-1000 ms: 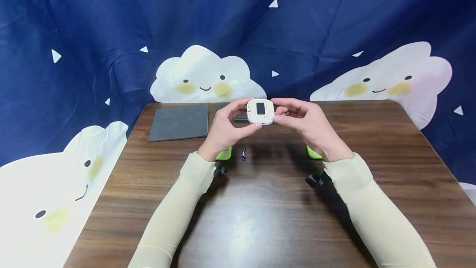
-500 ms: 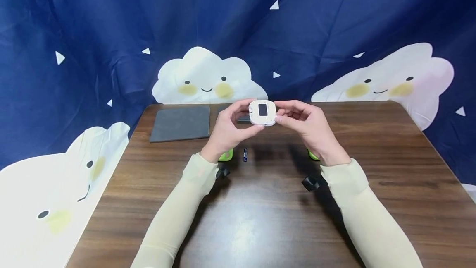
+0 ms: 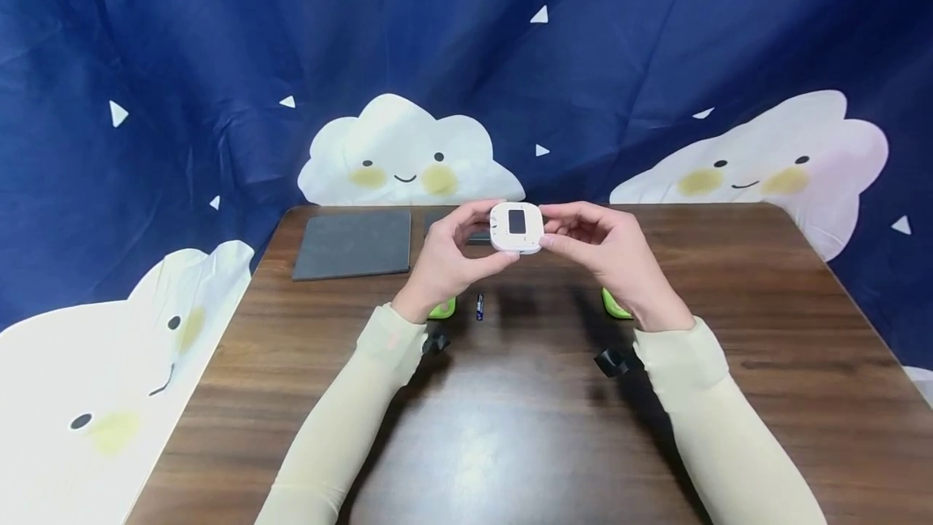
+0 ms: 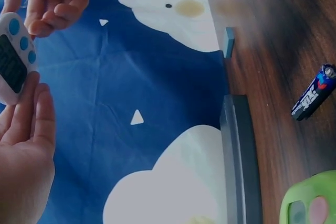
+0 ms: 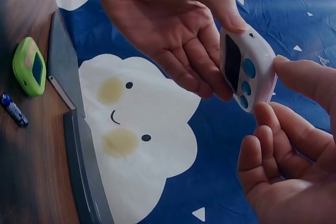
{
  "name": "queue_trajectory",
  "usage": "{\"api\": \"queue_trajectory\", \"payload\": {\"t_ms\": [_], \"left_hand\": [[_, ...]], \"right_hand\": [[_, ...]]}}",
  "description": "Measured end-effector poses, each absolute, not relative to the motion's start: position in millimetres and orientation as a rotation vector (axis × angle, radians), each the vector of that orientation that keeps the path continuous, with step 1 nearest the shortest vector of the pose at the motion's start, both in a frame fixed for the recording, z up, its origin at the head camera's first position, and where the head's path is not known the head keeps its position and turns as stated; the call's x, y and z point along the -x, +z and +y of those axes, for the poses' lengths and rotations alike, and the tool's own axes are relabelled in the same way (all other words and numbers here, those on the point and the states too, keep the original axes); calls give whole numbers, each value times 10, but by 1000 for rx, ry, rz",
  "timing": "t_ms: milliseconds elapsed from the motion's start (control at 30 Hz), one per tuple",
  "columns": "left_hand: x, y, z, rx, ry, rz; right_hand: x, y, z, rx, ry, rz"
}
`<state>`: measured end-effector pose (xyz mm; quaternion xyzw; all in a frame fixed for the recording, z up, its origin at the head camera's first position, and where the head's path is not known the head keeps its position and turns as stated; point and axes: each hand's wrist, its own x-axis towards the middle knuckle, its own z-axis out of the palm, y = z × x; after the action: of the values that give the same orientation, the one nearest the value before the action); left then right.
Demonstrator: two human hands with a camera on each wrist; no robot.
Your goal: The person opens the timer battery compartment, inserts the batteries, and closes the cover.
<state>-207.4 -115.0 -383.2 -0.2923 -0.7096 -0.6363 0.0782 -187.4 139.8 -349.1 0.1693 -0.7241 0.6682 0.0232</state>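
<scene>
A small white digital timer [image 3: 530, 240] with rounded corners is held above the table between both hands. Its side with a dark rectangle faces up in the head view; the wrist views show the other side, with a dark screen [image 5: 231, 62] and three blue buttons [image 5: 249, 68]. My left hand [image 3: 448, 256] grips the left part, thumb at the near edge and fingers at the far edge. From the right, my right hand [image 3: 608, 245] pinches the timer between thumb and index finger, its other fingers curled in.
Below the hands, a blue battery [image 3: 479, 307] lies on the wooden table [image 3: 525, 403]. Green devices sit under each wrist, one on the left [image 3: 443, 309] and one on the right [image 3: 616, 305]. A dark grey flat board [image 3: 353, 243] lies at the back left, beside another dark object [image 4: 240, 156].
The whole head view has shifted slightly. Both hands keep hold of the timer in nearly the same place, and its dark rectangle still faces up.
</scene>
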Motion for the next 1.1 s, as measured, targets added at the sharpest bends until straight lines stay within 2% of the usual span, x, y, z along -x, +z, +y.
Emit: {"api": "queue_trajectory", "payload": {"t_ms": [1100], "left_hand": [[2060, -3909, -1105, 888, -2010, -2104]], "right_hand": [[1819, -3465, 1461, -457, 1960, -2359]]}}
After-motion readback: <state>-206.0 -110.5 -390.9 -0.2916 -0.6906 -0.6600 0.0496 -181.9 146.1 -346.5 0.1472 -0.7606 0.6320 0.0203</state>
